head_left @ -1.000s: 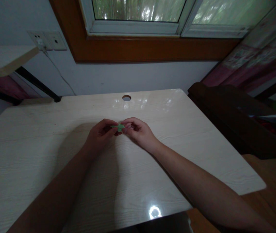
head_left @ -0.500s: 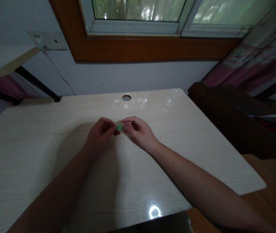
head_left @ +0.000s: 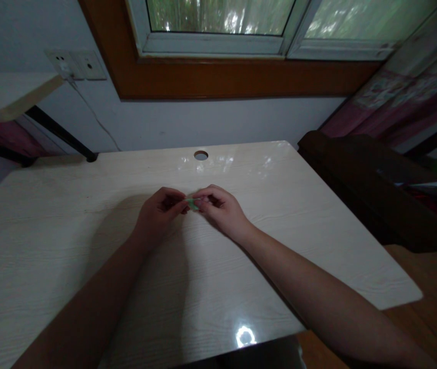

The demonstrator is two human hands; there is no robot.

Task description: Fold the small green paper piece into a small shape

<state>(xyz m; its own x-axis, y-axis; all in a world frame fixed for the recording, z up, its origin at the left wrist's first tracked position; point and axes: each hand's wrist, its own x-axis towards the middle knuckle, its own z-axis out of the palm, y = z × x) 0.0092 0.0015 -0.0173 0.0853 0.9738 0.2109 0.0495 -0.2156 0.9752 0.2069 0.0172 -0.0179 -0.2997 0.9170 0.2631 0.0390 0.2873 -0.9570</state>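
Note:
A small green piece (head_left: 192, 204), perhaps paper, is pinched between both hands just above the table (head_left: 264, 271). Its kind is too small to make out, and its ends are hidden by fingers. A thin pale edge shows along its top. My left hand (head_left: 160, 209) grips the left side between thumb and fingertips. My right hand (head_left: 220, 206) is closed on the right side, thumb toward me. The fingertips of the two hands nearly meet.
A round cable hole (head_left: 201, 156) is cut near the table's back edge. At the left rises a raised shelf (head_left: 14, 92) on black legs. A cord (head_left: 95, 119) hangs from a wall socket (head_left: 76, 64). Dark wooden furniture (head_left: 356, 179) stands right of the table.
The green piece has changed from a flat face toward me to a narrower, tilted or folded shape with a thin pale edge on top. Both hands stay nearly in place.

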